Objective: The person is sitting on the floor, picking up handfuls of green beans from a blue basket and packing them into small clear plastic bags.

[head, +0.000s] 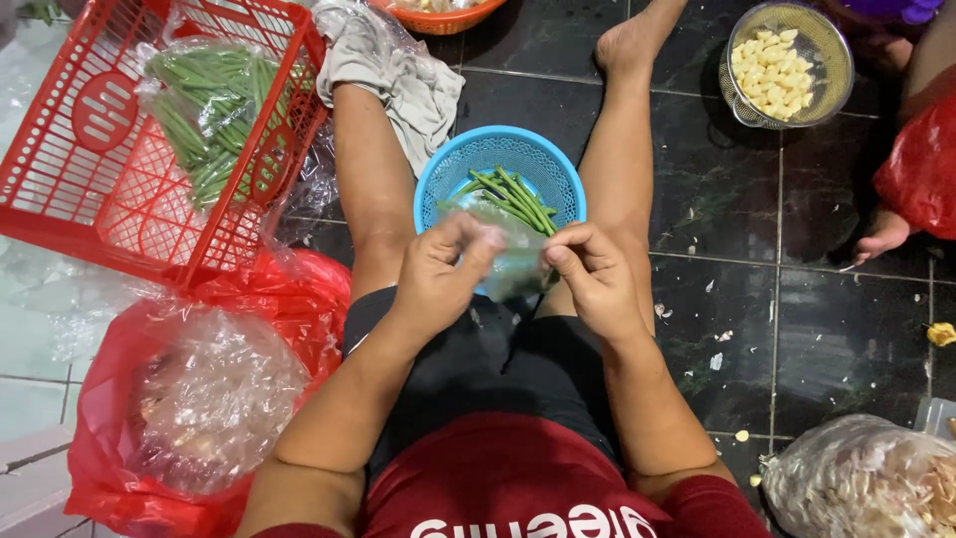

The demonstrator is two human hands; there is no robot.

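I sit on the floor with a blue plastic basket [450, 169] between my legs, and several long green beans [513, 195] lie in it. Both hands are raised just in front of the basket. My left hand [438, 274] and my right hand [595, 274] pinch a clear thin plastic bag [518, 251] stretched between them. The bag covers the near rim of the basket. I cannot tell what, if anything, is inside the bag.
A tilted red crate [90, 179] at the left holds a bag of green beans [211, 112]. A red bag with clear plastic [189, 399] lies lower left. A metal strainer of peeled garlic [787, 65] and another person's foot [881, 234] are at the right. A bag of peels [866, 483] sits lower right.
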